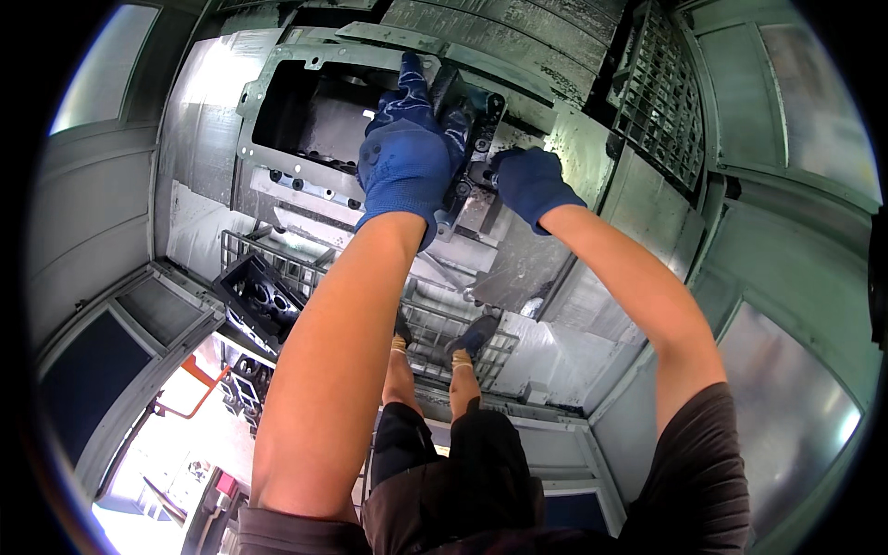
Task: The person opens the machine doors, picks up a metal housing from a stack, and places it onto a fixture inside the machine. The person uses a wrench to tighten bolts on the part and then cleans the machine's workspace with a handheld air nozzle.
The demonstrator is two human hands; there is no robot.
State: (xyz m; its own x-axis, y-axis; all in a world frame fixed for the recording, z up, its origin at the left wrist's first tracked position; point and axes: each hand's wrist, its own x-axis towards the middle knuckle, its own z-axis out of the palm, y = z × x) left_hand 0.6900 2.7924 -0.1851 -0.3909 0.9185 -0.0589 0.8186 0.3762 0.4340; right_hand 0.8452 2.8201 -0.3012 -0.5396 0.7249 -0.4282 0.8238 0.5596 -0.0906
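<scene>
Both my hands wear blue work gloves. My left hand (402,162) lies over the right end of a grey metal frame plate (301,169), one finger stretched toward its far edge and the glove wet-looking. Next to it, a dark metal block (483,134) with bolts is fixed at the plate's right side; the left thumb lies against it. My right hand (536,185) is closed at the block's right edge, its fingers curled round something small that the glove hides. Inside the plate's large rectangular opening, a grey surface (342,116) shows, partly in shadow.
Wet metal panels (208,102) surround the fixture. A black grating (661,97) stands at the far right. Nearer, a dark casting (262,294) with round holes sits at the left by a wire rack (242,245). My feet are on a metal grid (430,324). An open doorway is at lower left.
</scene>
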